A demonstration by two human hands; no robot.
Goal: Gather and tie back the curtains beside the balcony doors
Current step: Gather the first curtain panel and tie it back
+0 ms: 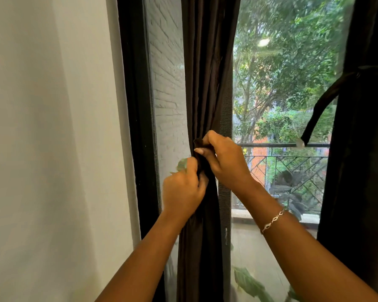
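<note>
**Both hands on the strap at the gathered curtain**

Centre of view: the gathered curtain (205,83) is dark brown and bunched into a narrow column. It runs from 12 o'clock down to 6 o'clock in front of the balcony door glass. It is narrowest where the hands meet, just below centre.

Left hand (183,190): the fingers are curled, gripping the dark fabric of the tie-back strap (199,149) against the curtain's 9 o'clock edge. A pale blurred patch (182,165) sits at this hand's 12 o'clock; what it is cannot be told.

Right hand (226,164): it lies at 2 o'clock of the left hand, very close to it. Thumb and fingers pinch the strap's upper end, which pokes up a little past the fingertips. A silver chain bracelet (273,221) is on that wrist.

9 o'clock of the curtain: a black door frame (135,105), then a white wall (42,127) out to the picture's edge. Between the frame and the curtain, a pale brick wall (168,83) shows through the glass.

3 o'clock: a second curtain (362,171) of the same dark cloth hangs along the edge, well apart from the gathered one. A loose strap (321,105) hangs from it at about 2 o'clock and curves down toward 3 o'clock. It ends in a whitish tip (301,144).

Between the two curtains, outside: green trees (292,62) above and a dark metal balcony railing (292,168) below. At 5 o'clock, low behind the glass, there are large green leaves (249,282).
</note>
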